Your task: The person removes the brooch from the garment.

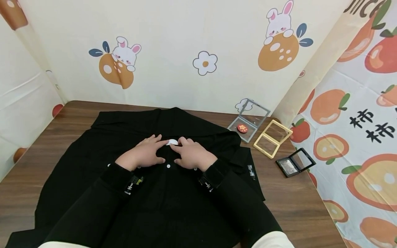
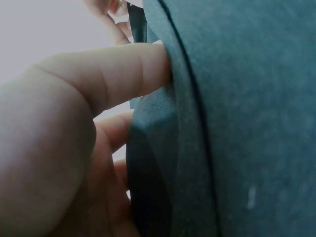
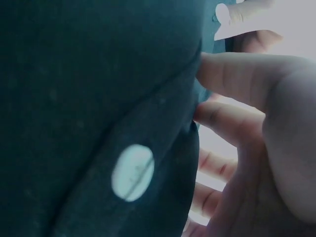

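Note:
A black shirt [image 1: 93,148] with white buttons lies spread on the wooden table. My left hand [image 1: 144,152] and right hand [image 1: 194,154] meet at its collar, either side of a small white patch [image 1: 172,142] that shows between the index fingertips. A white button [image 1: 168,166] sits just below the thumbs. In the left wrist view, the left thumb [image 2: 128,71] presses the folded collar edge [image 2: 182,113] with fingers behind the cloth. The right thumb [image 3: 232,74] and index finger pinch the collar edge in the right wrist view, where a white button [image 3: 133,173] shows nearby.
To the right of the shirt stand a grey clear-lidded case [image 1: 245,119] with a red round piece [image 1: 242,128] in it, a yellow folding frame [image 1: 269,142] and a black compact case [image 1: 293,164]. Printed cloth walls [image 1: 173,51] rise behind and beside the table [image 1: 294,210].

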The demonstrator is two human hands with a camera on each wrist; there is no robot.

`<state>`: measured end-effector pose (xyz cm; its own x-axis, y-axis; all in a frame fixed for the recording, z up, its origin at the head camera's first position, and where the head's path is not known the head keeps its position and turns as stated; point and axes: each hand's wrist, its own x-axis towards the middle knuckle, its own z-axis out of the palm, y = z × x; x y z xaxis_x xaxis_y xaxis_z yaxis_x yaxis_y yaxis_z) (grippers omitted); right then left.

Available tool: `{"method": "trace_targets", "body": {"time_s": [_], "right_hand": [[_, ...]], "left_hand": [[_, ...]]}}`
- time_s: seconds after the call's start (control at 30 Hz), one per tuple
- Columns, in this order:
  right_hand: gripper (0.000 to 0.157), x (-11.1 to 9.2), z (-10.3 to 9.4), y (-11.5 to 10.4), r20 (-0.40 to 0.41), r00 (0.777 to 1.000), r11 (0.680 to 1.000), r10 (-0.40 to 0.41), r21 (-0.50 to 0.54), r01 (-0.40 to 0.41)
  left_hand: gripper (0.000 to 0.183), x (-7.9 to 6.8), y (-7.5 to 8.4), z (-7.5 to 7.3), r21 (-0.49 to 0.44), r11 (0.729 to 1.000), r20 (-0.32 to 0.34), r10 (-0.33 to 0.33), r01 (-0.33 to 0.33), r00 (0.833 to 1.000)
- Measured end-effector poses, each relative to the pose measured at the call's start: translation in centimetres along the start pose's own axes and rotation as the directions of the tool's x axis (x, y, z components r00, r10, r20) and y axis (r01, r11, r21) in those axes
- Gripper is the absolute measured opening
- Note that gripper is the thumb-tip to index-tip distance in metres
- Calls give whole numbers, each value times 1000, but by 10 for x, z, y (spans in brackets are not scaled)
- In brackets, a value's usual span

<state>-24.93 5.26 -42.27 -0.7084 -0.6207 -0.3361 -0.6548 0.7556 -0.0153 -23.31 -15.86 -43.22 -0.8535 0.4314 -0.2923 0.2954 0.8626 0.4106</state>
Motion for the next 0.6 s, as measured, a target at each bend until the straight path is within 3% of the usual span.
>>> {"method": "trace_targets", "body": {"time_s": [0.4,0.6], "right_hand": [[67,-7,9,-1,-44,999,1000,5,17,-4],[65,-11,10,4,-79,996,998,-27,49,31]], "left_hand": [[73,-3,4,3,-4,1000,-34,3,-3,999],[73,-2,3,2,1,1000,-43,-5,5,999]]}}
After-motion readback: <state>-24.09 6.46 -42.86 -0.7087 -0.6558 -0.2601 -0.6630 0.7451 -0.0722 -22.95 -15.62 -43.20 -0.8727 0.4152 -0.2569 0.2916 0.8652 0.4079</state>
